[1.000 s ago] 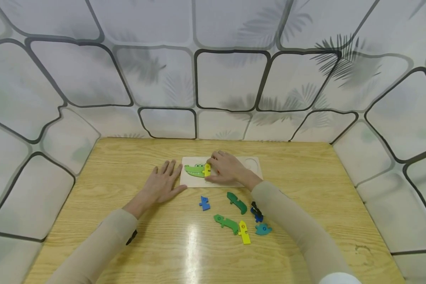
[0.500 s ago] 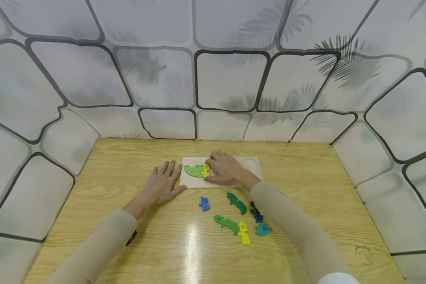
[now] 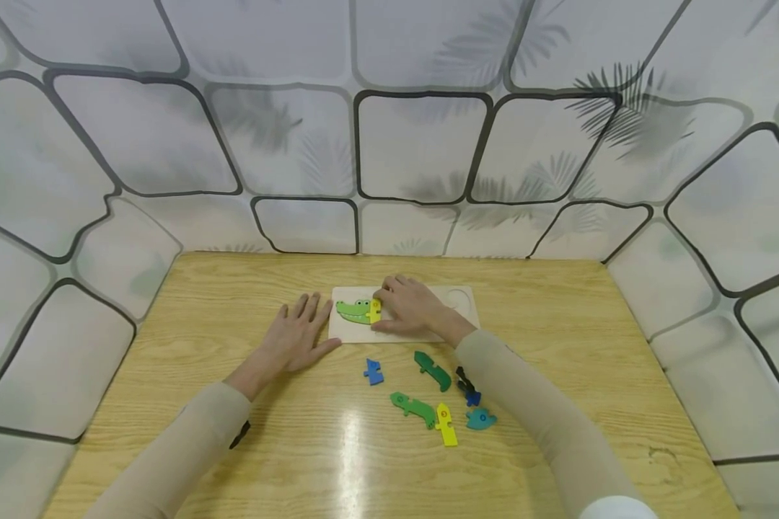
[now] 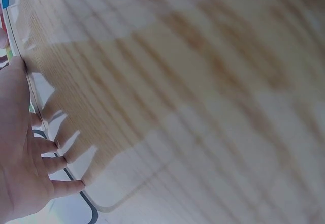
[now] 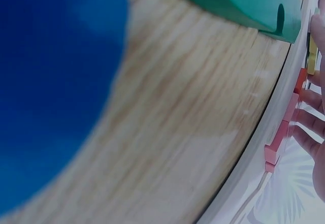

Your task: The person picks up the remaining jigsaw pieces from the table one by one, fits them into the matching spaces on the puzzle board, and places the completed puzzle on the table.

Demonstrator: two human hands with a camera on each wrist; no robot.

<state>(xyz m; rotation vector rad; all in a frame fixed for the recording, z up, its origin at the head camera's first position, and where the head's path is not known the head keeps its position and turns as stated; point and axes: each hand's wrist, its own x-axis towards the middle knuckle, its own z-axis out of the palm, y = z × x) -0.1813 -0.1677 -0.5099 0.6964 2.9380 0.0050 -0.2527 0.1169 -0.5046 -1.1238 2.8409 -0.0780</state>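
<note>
A pale puzzle board (image 3: 347,334) lies on the table, with a green crocodile-head piece (image 3: 352,311) at its left end. My right hand (image 3: 412,308) leans over the board, thumb and index finger pinching a yellow puzzle piece (image 3: 376,311) right at the back of the crocodile head. Red (image 5: 300,81) and pink (image 5: 279,141) pieces on the board show in the right wrist view, below my right fingers; in the head view that hand hides them. Palm down and fingers spread, my left hand (image 3: 292,334) rests on the table, fingertips and thumb at the board's left edge.
In front of the board lie loose pieces: blue (image 3: 374,373), dark green (image 3: 433,372), lighter green (image 3: 413,409), yellow (image 3: 446,425), teal (image 3: 481,419) and dark blue (image 3: 473,398). A round recess (image 3: 458,298) shows at the board's right end. Patterned walls enclose the table (image 3: 266,461).
My right hand and the yellow piece have shifted slightly left, toward the crocodile head. The left hand keeps its place.
</note>
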